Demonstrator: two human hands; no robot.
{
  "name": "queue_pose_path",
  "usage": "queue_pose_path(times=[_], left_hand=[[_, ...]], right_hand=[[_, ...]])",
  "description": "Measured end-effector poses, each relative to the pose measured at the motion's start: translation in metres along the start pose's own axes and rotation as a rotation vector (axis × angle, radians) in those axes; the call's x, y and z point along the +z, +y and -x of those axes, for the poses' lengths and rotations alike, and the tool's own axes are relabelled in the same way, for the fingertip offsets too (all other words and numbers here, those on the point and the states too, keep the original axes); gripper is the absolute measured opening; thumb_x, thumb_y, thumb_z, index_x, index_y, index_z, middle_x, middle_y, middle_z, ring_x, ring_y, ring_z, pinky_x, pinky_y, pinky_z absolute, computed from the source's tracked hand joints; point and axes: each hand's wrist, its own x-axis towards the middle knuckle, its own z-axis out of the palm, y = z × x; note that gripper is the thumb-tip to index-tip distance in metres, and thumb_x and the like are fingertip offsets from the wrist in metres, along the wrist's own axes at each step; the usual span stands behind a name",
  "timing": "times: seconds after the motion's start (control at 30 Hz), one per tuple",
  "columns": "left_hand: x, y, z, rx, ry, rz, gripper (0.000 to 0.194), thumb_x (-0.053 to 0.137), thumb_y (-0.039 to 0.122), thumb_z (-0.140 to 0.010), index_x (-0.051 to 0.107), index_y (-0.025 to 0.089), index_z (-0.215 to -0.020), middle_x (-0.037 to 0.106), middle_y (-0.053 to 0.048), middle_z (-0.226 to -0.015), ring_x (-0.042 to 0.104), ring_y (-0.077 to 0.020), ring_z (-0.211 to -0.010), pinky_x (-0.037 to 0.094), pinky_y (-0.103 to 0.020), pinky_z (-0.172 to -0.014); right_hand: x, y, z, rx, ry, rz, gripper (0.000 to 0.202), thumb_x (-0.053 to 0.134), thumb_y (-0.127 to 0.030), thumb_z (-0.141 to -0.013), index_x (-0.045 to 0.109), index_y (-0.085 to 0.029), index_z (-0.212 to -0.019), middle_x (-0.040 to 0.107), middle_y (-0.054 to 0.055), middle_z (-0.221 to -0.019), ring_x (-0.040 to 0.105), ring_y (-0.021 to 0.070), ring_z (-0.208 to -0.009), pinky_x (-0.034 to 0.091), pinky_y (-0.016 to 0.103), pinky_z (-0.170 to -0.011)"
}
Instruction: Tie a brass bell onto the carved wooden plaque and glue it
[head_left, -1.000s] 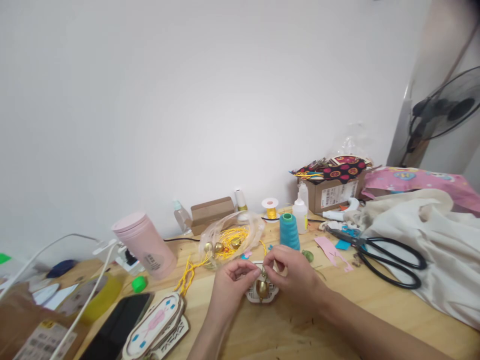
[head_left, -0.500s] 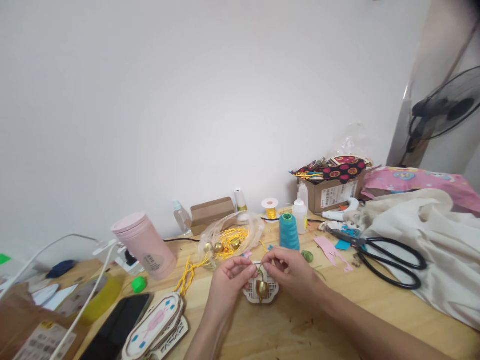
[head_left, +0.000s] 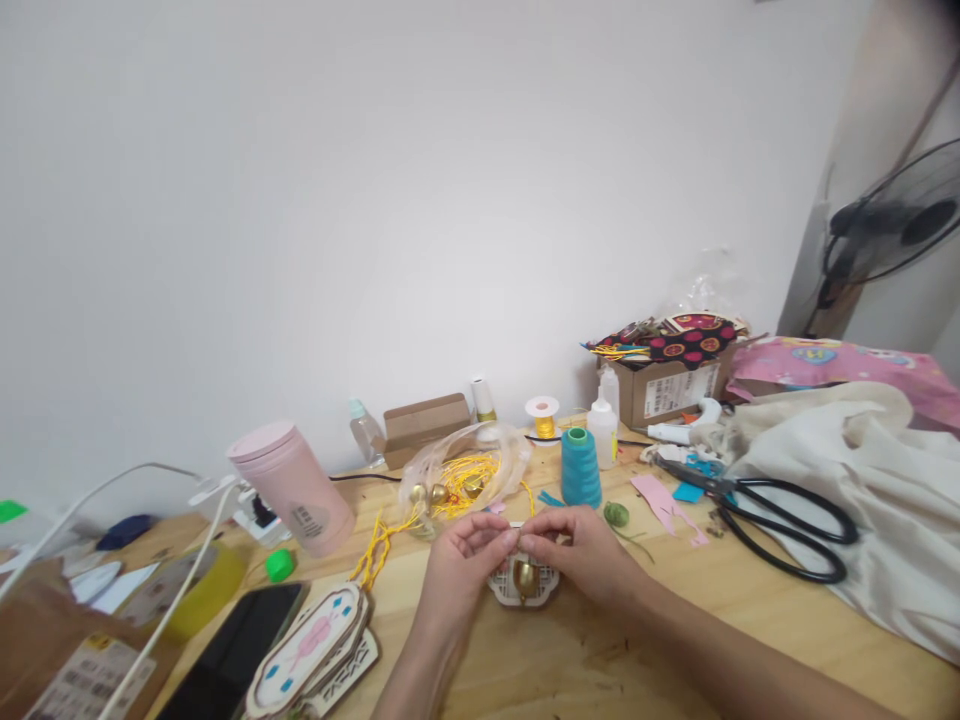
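My left hand (head_left: 466, 560) and my right hand (head_left: 576, 552) meet with thumbs and forefingers pinched together. Between their tips is a thin cord, mostly hidden by the fingers. Just below hangs or lies a brass bell (head_left: 526, 578), over a small pale wooden lattice plaque (head_left: 504, 588). The plaque lies near the table's front, its upper edge partly covered by both hands. Beyond my right hand stands a teal thread cone (head_left: 581, 470), with a small bundle of green cord (head_left: 616, 515) beside it.
Yellow cords and brass bells fill a clear plastic bag (head_left: 517, 465). To the left are a pink tumbler (head_left: 292, 490), a phone (head_left: 232, 650) and stacked wooden plaques (head_left: 307, 650). Black-handled scissors (head_left: 787, 520) rest by white cloth (head_left: 900, 530). Squeeze bottles (head_left: 602, 430) stand behind the thread cone.
The fingertips of both hands have come closer together above the bell, covering the green cord that showed between them. The view has shifted slightly.
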Motion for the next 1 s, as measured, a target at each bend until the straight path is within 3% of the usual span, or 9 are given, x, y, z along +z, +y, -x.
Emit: queue_pose_path(times=[0.23, 0.43, 0.6, 0.7, 1.0], left_hand=[[0.000, -0.005, -0.003, 0.014, -0.005, 0.029, 0.020, 0.073, 0.020, -0.053, 0.062, 0.012, -0.067, 0.063, 0.000, -0.057, 0.053, -0.0060, -0.049, 0.042, -0.015, -0.048], [-0.007, -0.003, -0.003, 0.013, 0.019, 0.093, 0.020, 0.069, 0.024, -0.059, 0.064, 0.015, -0.076, 0.066, -0.005, -0.083, 0.059, -0.0114, -0.069, 0.047, -0.020, -0.062], [-0.014, -0.011, -0.006, 0.034, -0.078, -0.175, 0.022, 0.071, 0.022, -0.055, 0.065, 0.012, -0.074, 0.066, -0.005, -0.064, 0.058, -0.0133, -0.058, 0.045, -0.022, -0.054], [-0.010, -0.012, -0.005, 0.095, -0.138, -0.270, 0.019, 0.068, 0.024, -0.058, 0.067, 0.013, -0.074, 0.067, -0.007, -0.071, 0.058, -0.0157, -0.063, 0.044, -0.024, -0.058], [-0.001, -0.006, -0.002, 0.242, -0.082, -0.305, 0.012, 0.067, 0.023, -0.060, 0.070, 0.017, -0.069, 0.065, -0.006, -0.071, 0.056, -0.0173, -0.070, 0.044, -0.025, -0.065]], right_hand=[[0.004, 0.000, 0.000, 0.089, 0.032, -0.185, 0.022, 0.059, -0.034, -0.063, 0.063, -0.013, -0.060, 0.057, -0.001, -0.053, 0.045, 0.0089, -0.050, 0.034, 0.020, -0.047], [0.002, -0.002, -0.002, 0.185, 0.075, -0.303, 0.018, 0.061, -0.032, -0.059, 0.061, -0.013, -0.057, 0.051, -0.004, -0.049, 0.039, 0.0063, -0.044, 0.030, 0.019, -0.044], [0.001, 0.002, -0.002, 0.199, 0.068, -0.343, 0.022, 0.061, -0.034, -0.060, 0.058, -0.013, -0.055, 0.048, -0.005, -0.045, 0.036, 0.0058, -0.042, 0.029, 0.019, -0.042], [0.000, 0.002, -0.002, 0.208, 0.055, -0.355, 0.022, 0.061, -0.034, -0.060, 0.058, -0.013, -0.054, 0.047, -0.006, -0.045, 0.036, 0.0054, -0.041, 0.029, 0.018, -0.042], [0.001, 0.002, -0.003, 0.178, 0.032, -0.360, 0.023, 0.061, -0.036, -0.060, 0.060, -0.014, -0.057, 0.049, -0.005, -0.047, 0.037, 0.0054, -0.043, 0.029, 0.018, -0.043]])
